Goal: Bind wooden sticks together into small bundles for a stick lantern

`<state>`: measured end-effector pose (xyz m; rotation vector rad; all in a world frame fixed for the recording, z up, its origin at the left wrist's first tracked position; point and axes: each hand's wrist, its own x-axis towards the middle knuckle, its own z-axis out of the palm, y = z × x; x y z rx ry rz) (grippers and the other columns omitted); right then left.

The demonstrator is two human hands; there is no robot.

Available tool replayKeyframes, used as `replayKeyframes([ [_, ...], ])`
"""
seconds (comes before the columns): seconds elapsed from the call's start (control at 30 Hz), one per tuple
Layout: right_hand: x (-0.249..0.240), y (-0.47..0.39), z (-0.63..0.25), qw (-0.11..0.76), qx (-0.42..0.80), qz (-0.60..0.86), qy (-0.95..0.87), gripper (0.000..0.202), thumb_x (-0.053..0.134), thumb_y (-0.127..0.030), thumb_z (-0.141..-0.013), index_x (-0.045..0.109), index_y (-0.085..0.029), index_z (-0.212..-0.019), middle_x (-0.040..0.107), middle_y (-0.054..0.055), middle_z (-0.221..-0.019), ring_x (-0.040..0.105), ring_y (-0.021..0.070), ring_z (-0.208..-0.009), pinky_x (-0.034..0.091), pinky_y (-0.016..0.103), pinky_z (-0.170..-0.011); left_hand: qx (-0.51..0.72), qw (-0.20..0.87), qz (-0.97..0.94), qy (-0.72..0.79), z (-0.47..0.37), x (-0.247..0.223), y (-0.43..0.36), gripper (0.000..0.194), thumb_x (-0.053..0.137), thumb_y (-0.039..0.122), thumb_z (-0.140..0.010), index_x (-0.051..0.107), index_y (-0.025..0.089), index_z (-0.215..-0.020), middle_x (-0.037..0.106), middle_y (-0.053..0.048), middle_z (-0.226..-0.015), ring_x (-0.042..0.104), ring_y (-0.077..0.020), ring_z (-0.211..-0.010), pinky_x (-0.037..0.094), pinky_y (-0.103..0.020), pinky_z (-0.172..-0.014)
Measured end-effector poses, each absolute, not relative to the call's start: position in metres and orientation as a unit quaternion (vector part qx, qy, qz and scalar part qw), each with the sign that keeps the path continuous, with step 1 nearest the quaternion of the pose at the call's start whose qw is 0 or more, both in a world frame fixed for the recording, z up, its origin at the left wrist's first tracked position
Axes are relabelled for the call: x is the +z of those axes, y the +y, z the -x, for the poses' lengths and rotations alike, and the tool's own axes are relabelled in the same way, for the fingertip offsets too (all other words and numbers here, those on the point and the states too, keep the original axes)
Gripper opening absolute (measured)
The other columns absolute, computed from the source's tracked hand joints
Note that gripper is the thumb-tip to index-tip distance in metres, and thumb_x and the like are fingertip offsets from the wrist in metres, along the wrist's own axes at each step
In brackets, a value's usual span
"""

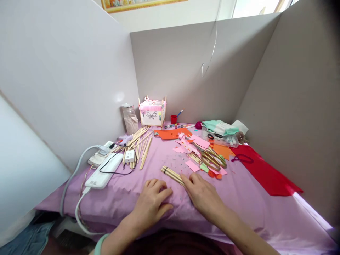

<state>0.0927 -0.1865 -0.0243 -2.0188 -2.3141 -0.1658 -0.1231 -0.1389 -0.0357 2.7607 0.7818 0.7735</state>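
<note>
A short bundle of wooden sticks (172, 174) lies slanted on the purple cloth, a dark band around its far left end. My right hand (201, 193) is closed over the near right end, which its fingers hide. To the left of the bundle, my left hand (153, 199) rests on the cloth with nothing in it. Its fingers are bent but apart, and the thumb points right. Loose wooden sticks (145, 153) lie in a spread pile farther back on the left.
A white power strip (105, 171) with cables lies left. Scissors (209, 158) rest among pink paper scraps (192, 165). A stick-framed paper lantern (152, 115), a jar (130, 118) and a red cup (173, 119) stand behind. Red fabric (265, 173) lies right; grey partitions (186, 71) enclose the table.
</note>
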Motion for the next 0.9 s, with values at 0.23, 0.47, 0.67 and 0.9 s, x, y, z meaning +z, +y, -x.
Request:
replayKeyframes([
  [0.23,-0.01,-0.169,-0.093,-0.025,-0.059,0.742,-0.668,0.05,0.034,-0.006,-0.087,0.036,-0.011,-0.136,0.055,0.018,-0.107,0.058,0.0246,-0.093,0.043,0.03,-0.069,0.307,0.044,-0.921,0.237,0.123,-0.048,-0.138,0.027,0.061,0.026,-0.081,0.063,0.022,-0.108,0.059,-0.008,-0.095,0.049,-0.0212,-0.089,0.04,-0.039,-0.078],
  [0.47,-0.015,-0.156,-0.08,-0.036,-0.062,0.718,-0.692,0.053,0.033,-0.006,-0.087,0.034,-0.015,-0.139,0.057,0.016,-0.104,0.059,0.024,-0.089,0.045,0.031,-0.067,0.329,0.028,-0.914,0.235,0.123,-0.049,-0.14,0.024,0.057,0.025,-0.083,0.065,0.023,-0.106,0.06,-0.008,-0.091,0.049,-0.02,-0.086,0.04,-0.038,-0.077],
  [0.67,-0.019,-0.159,-0.076,0.022,-0.086,0.661,-0.745,0.052,0.034,-0.008,-0.089,0.032,-0.015,-0.141,0.056,0.014,-0.106,0.054,0.0234,-0.095,0.042,0.033,-0.076,0.337,0.034,-0.911,0.235,0.123,-0.051,-0.14,0.026,0.057,0.023,-0.083,0.065,0.023,-0.107,0.06,-0.008,-0.092,0.05,-0.0202,-0.085,0.041,-0.039,-0.076],
  [0.9,-0.028,-0.158,-0.076,0.066,-0.12,0.673,-0.727,0.031,0.04,-0.015,-0.09,0.052,-0.022,-0.117,0.054,0.011,-0.108,0.046,0.0254,-0.099,0.035,0.037,-0.082,0.336,0.029,-0.912,0.234,0.123,-0.051,-0.14,0.026,0.058,0.023,-0.082,0.065,0.023,-0.107,0.06,-0.008,-0.092,0.05,-0.0204,-0.085,0.041,-0.039,-0.076],
])
